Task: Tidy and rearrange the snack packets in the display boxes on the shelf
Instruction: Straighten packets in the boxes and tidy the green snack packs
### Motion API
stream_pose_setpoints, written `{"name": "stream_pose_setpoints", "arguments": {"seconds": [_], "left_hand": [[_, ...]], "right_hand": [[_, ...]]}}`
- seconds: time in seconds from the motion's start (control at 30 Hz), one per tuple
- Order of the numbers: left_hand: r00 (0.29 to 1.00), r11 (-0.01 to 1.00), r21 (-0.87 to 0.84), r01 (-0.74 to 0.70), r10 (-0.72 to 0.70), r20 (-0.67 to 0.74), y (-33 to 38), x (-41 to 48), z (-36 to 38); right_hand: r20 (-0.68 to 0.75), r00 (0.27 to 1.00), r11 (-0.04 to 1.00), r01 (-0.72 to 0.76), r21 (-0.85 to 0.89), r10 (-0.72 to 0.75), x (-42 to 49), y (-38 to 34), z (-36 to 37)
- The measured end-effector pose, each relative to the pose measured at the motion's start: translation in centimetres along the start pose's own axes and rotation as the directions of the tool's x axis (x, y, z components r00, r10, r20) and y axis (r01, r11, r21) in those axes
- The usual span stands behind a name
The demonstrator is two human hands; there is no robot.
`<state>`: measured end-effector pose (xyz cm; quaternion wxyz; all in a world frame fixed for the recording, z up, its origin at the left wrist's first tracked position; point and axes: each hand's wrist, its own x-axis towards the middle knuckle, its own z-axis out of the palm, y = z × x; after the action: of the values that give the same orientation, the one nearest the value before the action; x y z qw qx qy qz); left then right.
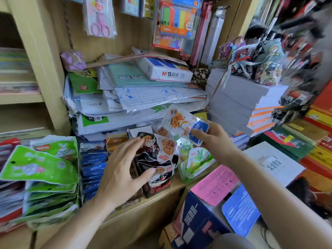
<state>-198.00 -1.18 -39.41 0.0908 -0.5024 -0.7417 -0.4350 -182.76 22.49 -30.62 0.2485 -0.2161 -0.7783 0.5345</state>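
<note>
On the shelf [158, 198], the black display box [158, 186] at 6 o'clock holds upright lotus-root packets [166, 150]. The left hand [124, 169], grip released, rests on them. The right hand [213, 139], at 3 o'clock, pinches two snack packets [186, 126] above the green box [188, 174] of green packets [196, 159].

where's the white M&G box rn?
Head view, upper centre: the white M&G box lies atop the paper stack, beside a brown rabbit-print pouch, above both hands.
</note>
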Motion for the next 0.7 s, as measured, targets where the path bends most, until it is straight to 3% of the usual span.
{"name": "stream_pose_setpoints", "arguments": {"seconds": [0.13, 0.2, 0.33, 0.43, 0.57, 0.7], "left_hand": [[0.99, 0.964, -0.235, 0.125, -0.139, -0.04, 0.5, -1.5, -2.8], [0.986, 0.952, -0.268, 0.148, -0.164, -0.038, 0.7, -2.0, -4.2], [0.978, 0.97, 0.154, 0.188, -0.172, -0.116, -2.5, -3.4, -8.4], [0.954, 0.876, 0.396, 0.274, -0.301, 0.005, -5.2, -4.7, -10.7], [0.926, 0.879, 0.446, 0.168, -0.297, 0.235, -6.1, -6.7, -11.4], [0.926, 0.886, 0.451, 0.109, -0.255, 0.277, -6.0, -7.2, -11.1]], "right_hand": [[0.172, 0.981, 0.977, 0.117, -0.18, -0.086, -2.7, -1.9, 3.7], [0.231, 0.968, 0.966, 0.151, -0.212, -0.101, -3.7, -2.6, 5.4], [0.207, 0.964, 0.934, 0.221, -0.28, -0.166, -3.9, -3.1, 10.4], [0.124, 0.975, 0.933, 0.215, -0.288, -0.186, -3.0, -2.5, 13.4], [0.125, 0.972, 0.916, 0.228, -0.329, -0.197, -2.3, -1.3, 15.7], [0.127, 0.982, 0.947, 0.171, -0.271, -0.141, -1.8, -1.0, 16.1]]}}
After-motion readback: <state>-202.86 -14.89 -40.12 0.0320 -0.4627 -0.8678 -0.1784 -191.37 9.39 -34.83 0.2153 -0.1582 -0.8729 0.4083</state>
